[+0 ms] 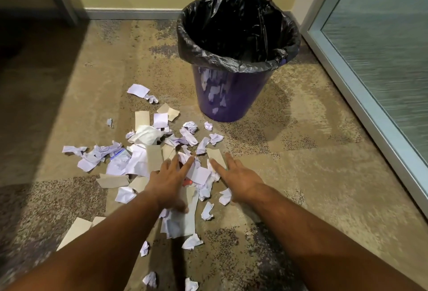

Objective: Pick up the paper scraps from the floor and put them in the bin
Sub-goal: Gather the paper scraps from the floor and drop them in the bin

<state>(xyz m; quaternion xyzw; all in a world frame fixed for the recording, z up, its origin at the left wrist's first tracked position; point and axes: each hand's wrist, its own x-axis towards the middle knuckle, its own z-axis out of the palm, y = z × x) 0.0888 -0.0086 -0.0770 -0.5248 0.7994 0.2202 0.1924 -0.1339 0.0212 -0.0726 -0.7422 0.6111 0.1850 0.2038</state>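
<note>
Several white and tan paper scraps (139, 151) lie scattered on the carpet in a loose pile in front of me. A purple bin (229, 96) lined with a black bag (236, 26) stands upright beyond the pile, to the right. My left hand (169, 179) is stretched over the pile's near middle, fingers spread, holding nothing. My right hand (238, 177) is just to its right, fingers apart and pointing at the scraps, also holding nothing. A few scraps (201, 177) lie between the two hands.
A glass door with a pale frame (361, 96) runs along the right side. The wall and baseboard (132, 13) close off the back. More scraps (148, 279) lie near my forearms at the bottom.
</note>
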